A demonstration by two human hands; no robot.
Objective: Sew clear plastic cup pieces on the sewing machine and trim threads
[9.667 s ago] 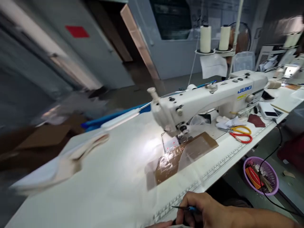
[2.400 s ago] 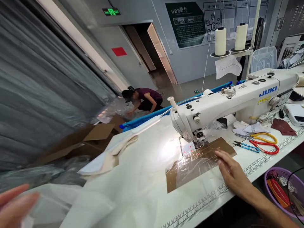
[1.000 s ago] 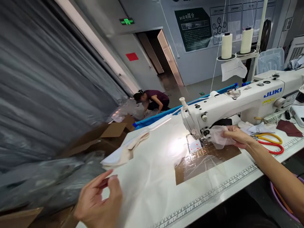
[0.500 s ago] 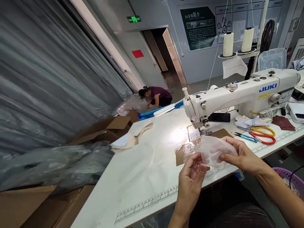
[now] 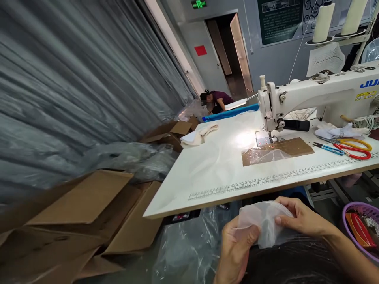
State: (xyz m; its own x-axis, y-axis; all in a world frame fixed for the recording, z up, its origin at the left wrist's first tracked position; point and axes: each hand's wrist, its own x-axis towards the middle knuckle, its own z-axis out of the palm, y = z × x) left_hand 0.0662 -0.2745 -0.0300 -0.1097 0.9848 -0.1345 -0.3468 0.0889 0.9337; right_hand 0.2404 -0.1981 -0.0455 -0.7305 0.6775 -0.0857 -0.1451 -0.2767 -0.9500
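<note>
A piece of sheer white fabric (image 5: 265, 221) is stretched between my hands, below the front edge of the table. My left hand (image 5: 238, 244) grips its left side, the thumb pressed on the cloth. On the right side, my right hand (image 5: 296, 217) pinches it between thumb and fingers. Beyond them stands a white sewing machine (image 5: 314, 94), its lamp lit near the needle. Under the needle lies a brown board (image 5: 299, 148) with clear film and a bit of sheer material on its left part.
Scissors (image 5: 355, 150), blue snips (image 5: 330, 148) and a phone (image 5: 296, 125) lie right on the table (image 5: 207, 169). Folded cloth (image 5: 199, 136) is at its left edge. Open cardboard boxes (image 5: 71, 197) stand left, a purple basket (image 5: 346, 215) right. A person (image 5: 219, 100) crouches behind.
Both hands have drawn the sheer fabric back from the machine, off the tabletop toward my lap. My left hand now grips the cloth more fully. The view has shifted left and down.
</note>
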